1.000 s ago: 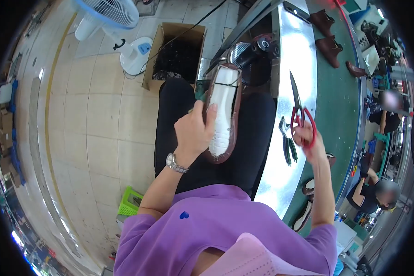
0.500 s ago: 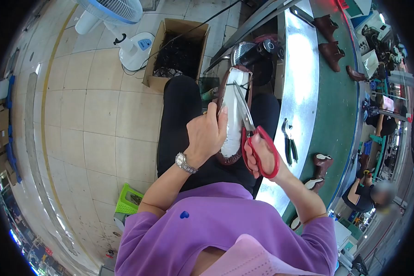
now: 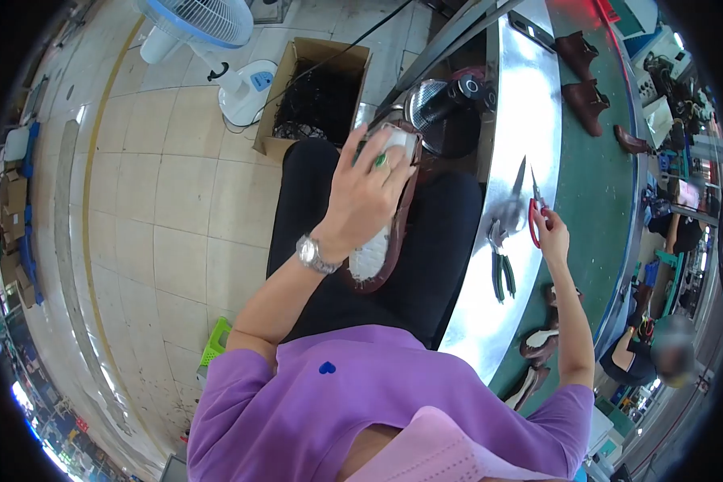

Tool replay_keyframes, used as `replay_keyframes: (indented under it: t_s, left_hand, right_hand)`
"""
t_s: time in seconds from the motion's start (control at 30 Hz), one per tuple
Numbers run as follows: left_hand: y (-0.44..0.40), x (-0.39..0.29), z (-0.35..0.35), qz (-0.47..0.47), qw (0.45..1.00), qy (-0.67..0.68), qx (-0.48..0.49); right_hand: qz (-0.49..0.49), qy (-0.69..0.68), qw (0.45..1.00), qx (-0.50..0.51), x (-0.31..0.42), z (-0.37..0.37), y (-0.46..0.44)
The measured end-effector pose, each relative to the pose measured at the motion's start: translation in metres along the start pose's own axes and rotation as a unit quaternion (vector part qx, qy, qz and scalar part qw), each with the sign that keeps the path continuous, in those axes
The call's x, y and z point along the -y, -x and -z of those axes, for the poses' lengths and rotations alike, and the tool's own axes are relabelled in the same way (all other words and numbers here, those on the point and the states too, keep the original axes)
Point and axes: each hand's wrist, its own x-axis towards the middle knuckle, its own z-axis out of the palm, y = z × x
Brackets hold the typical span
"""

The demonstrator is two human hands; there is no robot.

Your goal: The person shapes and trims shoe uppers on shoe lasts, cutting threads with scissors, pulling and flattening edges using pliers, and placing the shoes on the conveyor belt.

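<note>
A brown shoe [image 3: 370, 261] lies sole up across my lap, its underside white. My left hand [image 3: 360, 197] is over the upper part of that sole, fingers stretched and apart, hiding much of it; whether it presses on the sole I cannot tell. Off to the right, my right hand [image 3: 553, 234] grips red-handled scissors [image 3: 534, 210] by the handles, above the metal ledge near the green bench. Close by on the ledge is a pair of pliers [image 3: 502, 271] with dark green handles.
Brown boots [image 3: 584, 104] and more shoes [image 3: 541, 345] stand along the green bench [image 3: 594, 201]. A dark phone-like object [image 3: 532, 32] rests on the metal ledge [image 3: 475, 321]. On the floor are a cardboard box [image 3: 353, 88] of black scraps, a fan [image 3: 245, 95] and a green basket [image 3: 216, 341].
My right hand has carried the scissors from the sole to the right, over the metal ledge. My left hand has spread over the sole, and the shoe now tilts differently. The black strand on it is out of sight.
</note>
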Motion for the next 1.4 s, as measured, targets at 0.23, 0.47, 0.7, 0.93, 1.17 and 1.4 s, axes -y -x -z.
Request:
replay_keyframes:
  t_s: [0.23, 0.47, 0.7, 0.93, 1.17, 1.4]
  left_hand:
    - [0.0, 0.014, 0.072, 0.167, 0.94, 0.058, -0.292]
    - [-0.019, 0.164, -0.003, 0.065, 0.969, -0.199, -0.135]
    - [0.031, 0.025, 0.055, 0.242, 0.948, 0.11, 0.177]
    - [0.055, -0.005, 0.046, 0.223, 0.958, 0.113, 0.139]
    - [0.055, 0.012, 0.034, 0.493, 0.525, 0.68, 0.138]
    - [0.026, 0.011, 0.009, 0.497, 0.399, 0.763, 0.106]
  right_hand:
    - [0.206, -0.012, 0.974, -0.096, 0.005, -0.036, 0.08]
    - [0.092, -0.094, 0.991, 0.016, -0.013, -0.07, 0.123]
    - [0.027, -0.366, 0.866, 0.339, 0.132, 0.058, 0.108]
    - [0.344, 0.04, 0.843, 0.411, 0.283, 0.071, 0.093]
    - [0.402, -0.025, 0.858, 0.319, 0.249, 0.045, 0.102]
    - [0.384, 0.142, 0.825, 0.39, 0.275, 0.089, 0.08]
